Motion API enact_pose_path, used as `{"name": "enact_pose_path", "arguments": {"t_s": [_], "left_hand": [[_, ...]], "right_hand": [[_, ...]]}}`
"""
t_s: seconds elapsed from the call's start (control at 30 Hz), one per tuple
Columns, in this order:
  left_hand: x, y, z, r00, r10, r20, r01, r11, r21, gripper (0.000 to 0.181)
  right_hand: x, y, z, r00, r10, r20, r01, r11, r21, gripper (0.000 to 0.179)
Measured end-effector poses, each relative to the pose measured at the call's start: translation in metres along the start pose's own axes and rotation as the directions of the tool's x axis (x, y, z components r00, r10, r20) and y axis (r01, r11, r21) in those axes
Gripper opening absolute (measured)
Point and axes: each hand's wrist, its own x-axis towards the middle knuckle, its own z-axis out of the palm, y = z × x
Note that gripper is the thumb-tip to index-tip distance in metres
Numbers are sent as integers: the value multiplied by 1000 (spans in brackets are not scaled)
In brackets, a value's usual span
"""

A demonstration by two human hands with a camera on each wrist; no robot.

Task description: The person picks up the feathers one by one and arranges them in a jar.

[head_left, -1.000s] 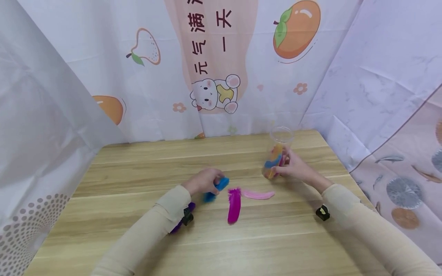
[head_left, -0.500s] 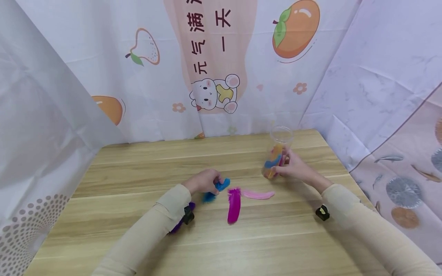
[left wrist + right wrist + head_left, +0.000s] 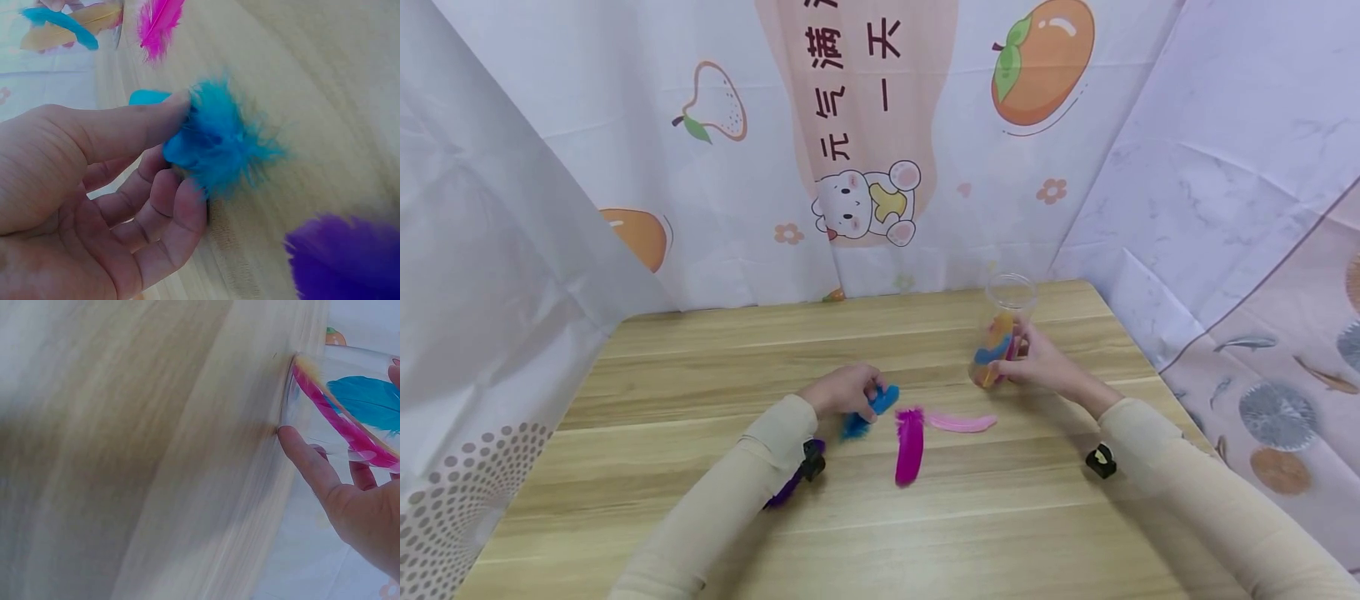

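Left sleeve [image 3: 737, 479] shifted slightly, left hand [image 3: 847, 390] pinching blue feather [image 3: 887, 398], right hand [image 3: 1037, 360] gripping clear cup [image 3: 1011, 305]

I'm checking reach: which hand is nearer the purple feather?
Left. The left hand, pinching a blue feather, is just beyond the purple feather and slightly right. The right hand is farther off to the right, holding the clear cup.

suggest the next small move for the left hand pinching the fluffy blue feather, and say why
I'd probably carry the fluffy blue feather toward the open top of the tall clear cylindrical cup. The left hand has the feather pinched, the right hand grips the cup, and an orange feather and another blue feather show inside it.
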Motion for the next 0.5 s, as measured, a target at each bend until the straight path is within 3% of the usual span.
{"name": "enact_pose_path", "arguments": {"t_s": [0.23,0.5], "left_hand": [[2,0,-5,1000,15,18,-16,999,40,32],[4,-1,-10,996,84,24,-86,994,73,8]], "right_hand": [[0,1,-1,1000,-5,-8,5,1000,-14,73],[-1,2,-1,1000,11,-8,-11,1000,-12,73]]}}
